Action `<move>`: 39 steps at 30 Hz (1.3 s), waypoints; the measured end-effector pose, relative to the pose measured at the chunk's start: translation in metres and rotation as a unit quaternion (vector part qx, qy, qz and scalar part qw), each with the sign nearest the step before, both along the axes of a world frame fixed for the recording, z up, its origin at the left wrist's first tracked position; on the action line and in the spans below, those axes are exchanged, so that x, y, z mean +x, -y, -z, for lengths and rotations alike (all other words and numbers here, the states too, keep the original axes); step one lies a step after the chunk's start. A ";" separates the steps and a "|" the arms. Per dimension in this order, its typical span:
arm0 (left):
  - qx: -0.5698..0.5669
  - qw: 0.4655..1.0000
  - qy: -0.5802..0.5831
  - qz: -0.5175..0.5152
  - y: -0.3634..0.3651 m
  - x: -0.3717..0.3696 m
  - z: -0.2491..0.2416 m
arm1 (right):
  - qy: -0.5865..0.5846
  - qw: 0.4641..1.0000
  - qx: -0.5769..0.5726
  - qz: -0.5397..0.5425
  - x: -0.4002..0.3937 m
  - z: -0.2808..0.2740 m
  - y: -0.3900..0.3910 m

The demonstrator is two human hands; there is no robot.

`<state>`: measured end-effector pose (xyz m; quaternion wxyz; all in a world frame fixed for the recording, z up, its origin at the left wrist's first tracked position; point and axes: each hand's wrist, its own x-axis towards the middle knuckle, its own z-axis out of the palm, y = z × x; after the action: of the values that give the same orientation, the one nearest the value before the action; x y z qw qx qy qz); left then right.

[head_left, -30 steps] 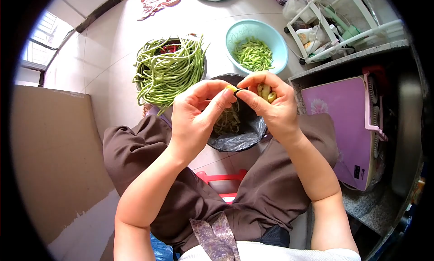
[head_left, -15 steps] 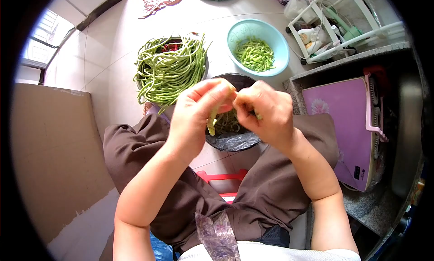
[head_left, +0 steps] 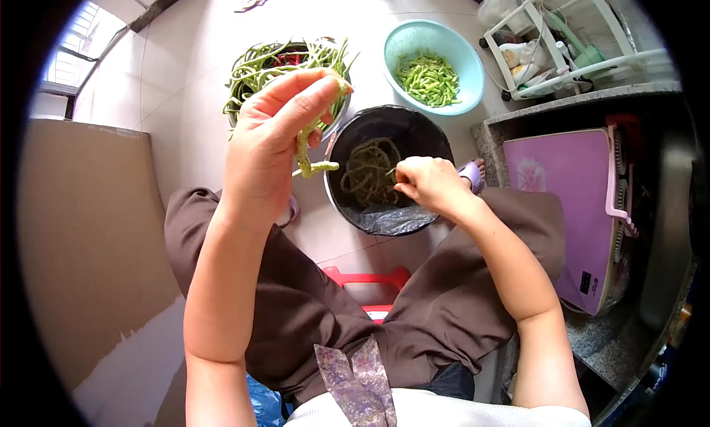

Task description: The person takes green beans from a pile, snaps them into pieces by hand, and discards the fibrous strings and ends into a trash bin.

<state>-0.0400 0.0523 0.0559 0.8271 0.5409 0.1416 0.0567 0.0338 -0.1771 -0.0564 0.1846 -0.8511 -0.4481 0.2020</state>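
And the left hand (head_left: pixel 287 135) is up high, fingers pinched around a green bean (head_left: pixel 305 158) that dangles below its palm! Over to its right, the right hand (head_left: pixel 425 181) is curled with fingertips together above the black-lined bin (head_left: pixel 388 214), while beyond it sits the blue basin (head_left: pixel 471 87) of cut bean pieces (head_left: pixel 429 79).

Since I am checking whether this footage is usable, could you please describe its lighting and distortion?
Head view: glare washes out the floor near the basin; shadow in the bin leaves the strands dim; the wide lens blackens the corners and bends lines near the edges; the cut beans are readable.
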 end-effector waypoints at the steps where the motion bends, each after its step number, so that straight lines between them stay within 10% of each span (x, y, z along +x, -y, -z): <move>1: 0.006 1.000 0.007 -0.001 0.001 0.000 0.000 | -0.020 0.999 -0.038 0.016 0.002 0.004 0.002; 8: 0.053 0.999 0.002 0.007 0.000 -0.001 -0.006 | -0.038 0.987 -0.129 0.086 0.012 -0.005 -0.002; 11: 0.074 0.997 0.011 0.006 0.002 -0.001 -0.004 | -0.160 0.968 0.024 0.191 0.020 0.015 0.001; 12: 0.074 0.997 0.011 -0.012 0.003 -0.001 -0.005 | -0.374 0.880 0.075 0.282 0.025 0.018 -0.001; 15: 0.066 0.997 0.023 -0.022 -0.001 -0.001 -0.004 | -0.538 0.733 0.156 0.386 0.049 0.020 0.011; 22: 0.050 0.998 0.015 -0.029 0.008 0.003 -0.006 | -0.439 0.603 0.383 0.545 0.153 0.010 0.035; 26: 0.051 0.999 0.009 0.007 0.014 0.006 -0.001 | -0.278 0.676 0.294 0.616 0.167 -0.014 0.032; 33: 0.011 0.999 0.035 0.040 0.022 0.008 0.002 | -0.224 0.919 0.323 -0.007 0.042 -0.132 -0.042; 39: -0.081 0.984 0.050 0.151 0.028 0.005 0.001 | 0.056 0.932 0.357 0.006 0.017 -0.142 -0.036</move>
<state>-0.0349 0.0243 0.0554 0.8734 0.4837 0.0206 -0.0530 0.0507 -0.1410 0.0855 0.4522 -0.7416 -0.4951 -0.0209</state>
